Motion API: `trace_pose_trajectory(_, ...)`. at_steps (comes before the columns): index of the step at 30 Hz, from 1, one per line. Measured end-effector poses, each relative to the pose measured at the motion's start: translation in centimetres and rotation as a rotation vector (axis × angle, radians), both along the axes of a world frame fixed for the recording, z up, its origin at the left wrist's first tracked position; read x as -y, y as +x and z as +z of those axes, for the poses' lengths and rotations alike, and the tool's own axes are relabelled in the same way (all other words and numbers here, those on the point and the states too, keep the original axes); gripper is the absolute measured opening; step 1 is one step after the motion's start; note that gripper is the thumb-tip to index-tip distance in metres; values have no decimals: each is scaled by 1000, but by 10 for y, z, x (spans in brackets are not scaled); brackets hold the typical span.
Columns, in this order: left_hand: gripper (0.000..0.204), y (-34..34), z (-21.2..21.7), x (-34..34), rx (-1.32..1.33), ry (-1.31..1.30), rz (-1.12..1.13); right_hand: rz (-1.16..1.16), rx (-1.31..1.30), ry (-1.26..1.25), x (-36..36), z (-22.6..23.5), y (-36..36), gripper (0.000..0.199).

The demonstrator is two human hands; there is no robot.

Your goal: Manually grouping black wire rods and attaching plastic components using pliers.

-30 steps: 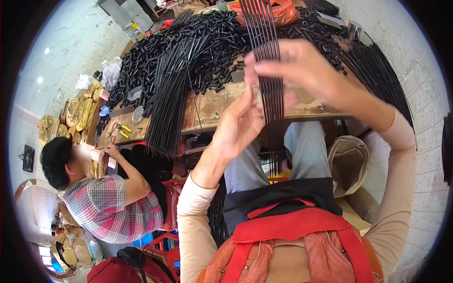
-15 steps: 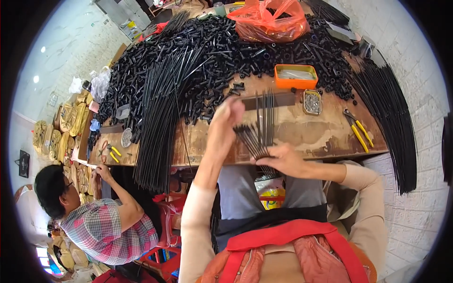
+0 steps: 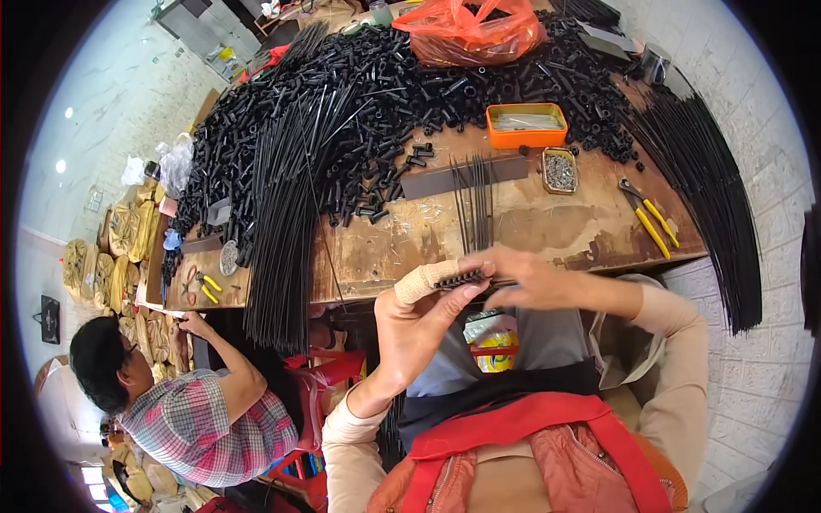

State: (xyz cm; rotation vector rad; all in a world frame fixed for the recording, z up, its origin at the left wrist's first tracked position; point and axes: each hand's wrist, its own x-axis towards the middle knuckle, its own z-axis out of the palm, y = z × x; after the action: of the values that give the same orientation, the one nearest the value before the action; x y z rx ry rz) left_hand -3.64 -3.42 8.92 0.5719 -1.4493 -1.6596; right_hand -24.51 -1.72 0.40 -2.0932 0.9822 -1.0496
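My left hand (image 3: 415, 321), a tan wrap around one finger, is closed on a bundle of thin black rods (image 3: 462, 279) at the table's near edge. The bundle's ends point up to the right; its rest is hidden by the hand and below the table. My right hand (image 3: 530, 280) is beside those ends, fingers stretched and somewhat apart, one fingertip against the bundle and the lower fingers blurred. Just beyond my hands, several more thin black rods (image 3: 475, 205) lie on the table, their far ends across a flat dark bar (image 3: 419, 183).
An orange box (image 3: 528, 128), a tray of small metal pieces (image 3: 560, 173) and yellow-handled pliers (image 3: 648, 221) stand to the right. Black tubular parts (image 3: 342, 111) are heaped behind; long rod bundles (image 3: 286, 222) overhang the edge. At left, another person (image 3: 201, 410) sits.
My left hand has come down and closed on the rod bundle that my right hand gripped. The bundle has turned and lowered, and my right hand has loosened beside its ends.
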Motion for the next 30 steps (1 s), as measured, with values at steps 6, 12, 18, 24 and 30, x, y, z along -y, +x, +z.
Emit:
trace_pose_trajectory(6, 23, 1, 5, -3, 109, -51, -18, -402, -425, -215, 119, 45, -112, 19)
trace_pose_trajectory(12, 24, -8, 7, -4, 17, -18, -59, -547, -852, 29, 193, 18, -175, 14)
trace_pose_trajectory(18, 39, -12, 10, -10, -21, 40, 45, -574, -674, 38, 175, 37, -174, 17)
trace_pose_trajectory(24, 30, -10, 10, -2, 37, -5, 58, -344, -312, -220, 72, 106, -84, 15)
trace_pose_trajectory(30, 21, -11, 12, 6, -12, 38, 64, -364, -458, -416, -38, 139, -17, 40)
